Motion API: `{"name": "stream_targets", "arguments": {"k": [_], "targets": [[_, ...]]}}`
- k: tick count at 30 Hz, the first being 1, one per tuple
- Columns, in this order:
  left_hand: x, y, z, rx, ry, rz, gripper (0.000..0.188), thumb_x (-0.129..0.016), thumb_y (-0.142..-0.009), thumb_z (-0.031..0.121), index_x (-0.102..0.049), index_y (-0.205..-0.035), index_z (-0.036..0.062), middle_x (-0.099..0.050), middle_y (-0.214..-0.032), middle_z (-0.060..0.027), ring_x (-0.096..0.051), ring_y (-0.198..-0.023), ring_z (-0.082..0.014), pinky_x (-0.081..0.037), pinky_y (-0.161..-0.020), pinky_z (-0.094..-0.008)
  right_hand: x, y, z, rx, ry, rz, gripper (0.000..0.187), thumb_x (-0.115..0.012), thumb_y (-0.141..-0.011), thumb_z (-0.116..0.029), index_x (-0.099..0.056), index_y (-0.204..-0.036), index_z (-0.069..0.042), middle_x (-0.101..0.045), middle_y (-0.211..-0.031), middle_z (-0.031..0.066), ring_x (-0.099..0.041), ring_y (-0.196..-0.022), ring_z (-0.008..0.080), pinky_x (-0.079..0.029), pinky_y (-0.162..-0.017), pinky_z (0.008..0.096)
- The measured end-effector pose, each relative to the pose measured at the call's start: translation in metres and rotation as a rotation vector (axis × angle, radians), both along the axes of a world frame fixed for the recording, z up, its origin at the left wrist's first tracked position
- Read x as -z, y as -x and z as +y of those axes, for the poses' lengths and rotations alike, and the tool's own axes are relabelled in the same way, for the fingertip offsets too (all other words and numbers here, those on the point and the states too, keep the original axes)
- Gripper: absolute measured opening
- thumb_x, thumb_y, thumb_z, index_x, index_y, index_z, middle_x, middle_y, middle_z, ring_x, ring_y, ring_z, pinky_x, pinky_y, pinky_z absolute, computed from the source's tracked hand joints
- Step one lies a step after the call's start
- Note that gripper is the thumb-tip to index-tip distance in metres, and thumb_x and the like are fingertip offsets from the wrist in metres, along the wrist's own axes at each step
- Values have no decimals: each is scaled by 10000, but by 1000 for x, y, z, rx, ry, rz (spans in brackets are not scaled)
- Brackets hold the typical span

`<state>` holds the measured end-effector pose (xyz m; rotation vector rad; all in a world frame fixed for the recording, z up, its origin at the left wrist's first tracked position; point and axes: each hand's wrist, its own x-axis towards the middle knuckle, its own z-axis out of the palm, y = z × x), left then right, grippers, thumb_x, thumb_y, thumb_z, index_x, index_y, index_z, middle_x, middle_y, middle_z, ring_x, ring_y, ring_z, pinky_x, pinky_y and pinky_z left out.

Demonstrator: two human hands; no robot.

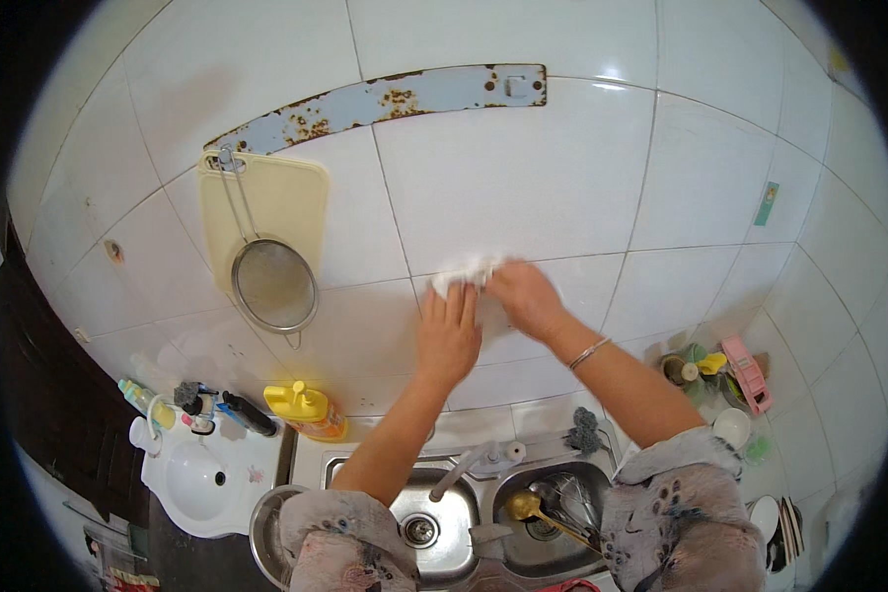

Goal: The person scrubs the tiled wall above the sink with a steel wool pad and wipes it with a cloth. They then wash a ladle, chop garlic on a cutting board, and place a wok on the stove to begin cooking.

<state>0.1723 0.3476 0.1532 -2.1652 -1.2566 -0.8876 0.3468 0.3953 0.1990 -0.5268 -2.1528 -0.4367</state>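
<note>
In front of the white tiled wall, a crumpled white cloth (461, 277) is bunched between my two hands, slightly blurred. My left hand (451, 333) points upward from below, its fingers closed on the lower left of the cloth and its thumb out of sight. From the right, my right hand (529, 299) grips the cloth's right end with bent fingers. A bracelet (590, 353) circles my right wrist. Both forearms reach up over the sink, in patterned grey sleeves.
Left of my hands, a mesh strainer (274, 284) and a cream cutting board (309, 209) hang from a rusty rail (365, 106). Below stand a yellow bottle (306, 409), a faucet (479, 461) and a double steel sink (442, 564) with a golden ladle (524, 506). Dishes crowd the right corner.
</note>
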Motion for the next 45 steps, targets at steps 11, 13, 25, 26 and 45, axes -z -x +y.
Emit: {"name": "stream_targets", "arguments": {"k": [11,13,25,26,45], "targets": [[-197,-52,4,82,-305,77,773,-671,-758,213,-296,-1409,29,-310,-1429,-215,-333,-1292,-367,-218,-1096,-502,-184,-70,-10,115,-310,277,233,-554,-676,52,-602,-868,-71,-567,-791,107,-534,-736,322,-433,-648,401],[-205,-71,17,34,-335,62,754,-664,-767,237,-314,-1392,2,-323,-1418,-210,-335,-1286,-371,-222,-1093,-504,-191,-73,0,98,-328,357,223,-562,-678,68,-600,-871,-37,-565,-784,107,-528,-751,327,-432,-656,398],[21,-78,-13,174,227,222,752,-723,-719,283,-404,-1348,22,-443,-1324,-160,-371,-1262,-350,-273,-1049,-484,29,-147,-11,196,197,-59,145,-556,-763,-63,-596,-893,-114,-598,-960,135,-587,-870,316,-485,-765,418],[-14,-84,-11,199,191,192,762,-721,-724,297,-389,-1363,48,-441,-1322,-166,-377,-1254,-361,-274,-1042,-497,2,-150,-15,177,185,29,159,-552,-761,-48,-599,-892,-126,-598,-958,135,-586,-874,320,-487,-757,417],[14,-123,12,111,175,447,731,-683,-767,365,-423,-1333,-16,-374,-1393,-191,-224,-1367,-385,-208,-1109,-488,45,-177,-14,239,92,20,68,-528,-789,-62,-564,-841,-85,-556,-795,112,-543,-739,323,-428,-624,442]]}}
